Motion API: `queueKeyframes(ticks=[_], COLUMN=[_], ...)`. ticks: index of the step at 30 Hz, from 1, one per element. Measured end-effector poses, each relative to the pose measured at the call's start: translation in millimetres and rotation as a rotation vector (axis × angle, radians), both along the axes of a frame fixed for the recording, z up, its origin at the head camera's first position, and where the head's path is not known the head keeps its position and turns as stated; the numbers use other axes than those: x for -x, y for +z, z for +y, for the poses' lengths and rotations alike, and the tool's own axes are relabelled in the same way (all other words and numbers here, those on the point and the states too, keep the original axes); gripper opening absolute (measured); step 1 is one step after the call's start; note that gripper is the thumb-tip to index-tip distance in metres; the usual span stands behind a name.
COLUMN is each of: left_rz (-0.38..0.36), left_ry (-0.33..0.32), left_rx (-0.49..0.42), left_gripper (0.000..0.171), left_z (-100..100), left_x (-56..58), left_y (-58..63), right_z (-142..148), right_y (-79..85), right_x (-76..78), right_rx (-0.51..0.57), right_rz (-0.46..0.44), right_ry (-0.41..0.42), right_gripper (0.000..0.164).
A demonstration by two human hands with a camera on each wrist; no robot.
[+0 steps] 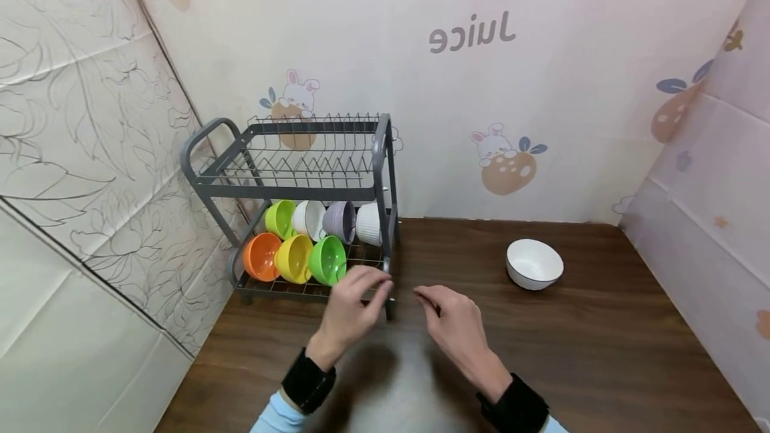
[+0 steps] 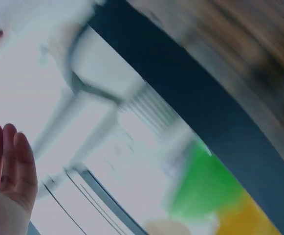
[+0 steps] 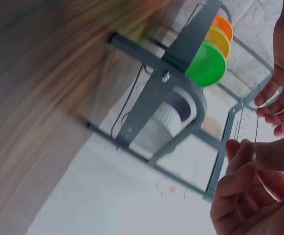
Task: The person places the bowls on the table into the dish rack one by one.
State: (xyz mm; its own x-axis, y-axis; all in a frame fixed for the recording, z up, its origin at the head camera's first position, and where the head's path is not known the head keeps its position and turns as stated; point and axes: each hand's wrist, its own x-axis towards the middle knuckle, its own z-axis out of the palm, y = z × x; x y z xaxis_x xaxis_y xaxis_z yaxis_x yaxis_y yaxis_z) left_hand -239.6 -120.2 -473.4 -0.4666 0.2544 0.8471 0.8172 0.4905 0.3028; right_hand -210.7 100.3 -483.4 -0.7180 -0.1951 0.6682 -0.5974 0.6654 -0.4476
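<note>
Both hands hover over the front of the wooden table, a small gap between them and nothing in either. My left hand (image 1: 351, 306) is near the front right corner of a grey two-tier dish rack (image 1: 289, 192); its fingers look fairly straight in the left wrist view. Loosely bent fingers show on my right hand (image 1: 458, 326), the thumb close to the index finger. Tilted cups fill much of the lower tier: an orange cup (image 1: 261, 256), a yellow cup (image 1: 293, 259) and a green cup (image 1: 327, 260) in front, with lime, white and purple ones behind.
A white bowl (image 1: 534, 263) with a dark rim stands upright on the table (image 1: 601, 333) at the right. The rack's upper tier (image 1: 301, 159) has wire slots. Patterned walls close off the back and both sides.
</note>
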Motion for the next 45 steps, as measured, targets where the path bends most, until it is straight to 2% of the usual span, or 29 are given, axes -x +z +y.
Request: queueKeyframes(ticks=[2, 6, 12, 16, 19, 22, 27, 29, 34, 40, 45], left_rz=[-0.013, -0.060, -0.186, -0.200, -0.203, -0.236, -0.310, -0.344, -0.426, -0.439, -0.445], left_ry=[-0.050, -0.105, -0.158, -0.163, -0.155, -0.149, -0.121, -0.099, -0.067, -0.063, -0.039], left_rx=[0.039, 0.081, 0.088, 0.093, 0.091, 0.095, 0.162, 0.210, 0.311, 0.377, 0.449], left_gripper=[0.007, 0.007, 0.005, 0.006, 0.006, 0.007, 0.015, 0.019, 0.026, 0.029, 0.034], left_z=[18.7, 45.9, 69.6, 81.6, 88.3, 97.6, 118.5, 128.0, 154.4, 180.3, 192.8], left_x=[-4.9, -10.3, -17.5, -14.7, -6.4, 4.4, 22.5, 30.6, 52.1, 74.5, 83.6], left_y=[-2.6, -12.5, -25.2, -26.7, -25.0, -22.3, -20.0, -20.2, -25.5, -30.0, -32.2], right_z=[9.0, 23.8, 42.4, 58.4, 72.3, 92.1, 131.4, 144.7, 165.3, 175.8, 182.7], right_y=[1.9, -1.0, -14.2, -17.9, -20.3, -24.6, -34.0, -38.2, -47.9, -49.3, -47.7], right_x=[-5.4, -14.0, -23.4, -20.0, -11.2, 0.4, 20.6, 27.7, 41.9, 58.0, 63.7], right_rx=[-0.002, -0.015, -0.028, -0.057, -0.104, -0.165, -0.250, -0.263, -0.259, -0.279, -0.316], right_rz=[0.006, -0.019, -0.079, -0.122, -0.158, -0.223, -0.332, -0.341, -0.302, -0.309, -0.377], right_ry=[-0.032, -0.086, -0.146, -0.169, -0.182, -0.206, -0.262, -0.290, -0.355, -0.379, -0.396], right_gripper=[0.021, 0.019, 0.019, 0.020, 0.019, 0.020, 0.033, 0.037, 0.035, 0.033, 0.032])
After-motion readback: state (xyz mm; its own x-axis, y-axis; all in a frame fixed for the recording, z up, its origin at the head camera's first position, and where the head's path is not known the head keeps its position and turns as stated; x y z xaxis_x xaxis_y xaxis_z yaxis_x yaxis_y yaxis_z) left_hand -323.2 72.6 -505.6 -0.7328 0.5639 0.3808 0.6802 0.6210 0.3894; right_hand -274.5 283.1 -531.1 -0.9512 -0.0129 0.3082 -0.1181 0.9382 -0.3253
